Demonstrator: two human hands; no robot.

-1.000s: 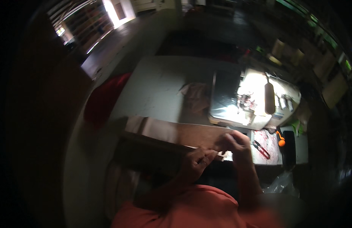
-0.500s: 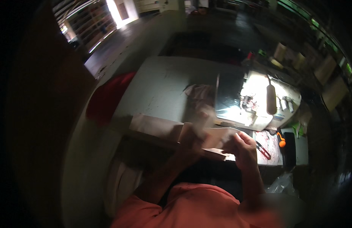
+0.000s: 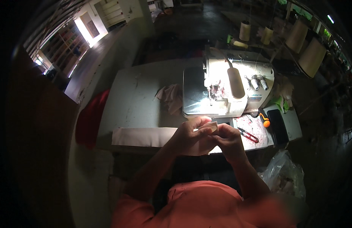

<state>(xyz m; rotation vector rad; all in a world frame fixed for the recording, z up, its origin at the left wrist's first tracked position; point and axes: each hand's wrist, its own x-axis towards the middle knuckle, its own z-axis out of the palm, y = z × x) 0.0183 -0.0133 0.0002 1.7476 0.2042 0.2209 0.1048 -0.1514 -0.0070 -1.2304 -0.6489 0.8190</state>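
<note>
Both hands meet at the table's front edge, just in front of a lit overlock sewing machine point(image 3: 238, 85). My left hand point(image 3: 189, 133) pinches a small folded piece of pale fabric point(image 3: 211, 125), thumb on top. My right hand point(image 3: 229, 140) grips the same piece from the other side, fingers bent around it. A long pale fabric strip point(image 3: 143, 136) lies flat along the front edge and runs under my left hand. Whether it joins the folded piece is hidden by my fingers.
Red thread snips point(image 3: 249, 135), an orange-ended tool point(image 3: 265, 122) and a black phone point(image 3: 277, 127) lie right of my hands. Crumpled fabric point(image 3: 171, 98) sits left of the machine. A clear plastic bag point(image 3: 284, 174) hangs at lower right. Thread cones point(image 3: 297, 36) stand behind.
My left hand, blurred before, has come closer to my right and now pinches the folded fabric. The view has turned, so the table and machine appear further left.
</note>
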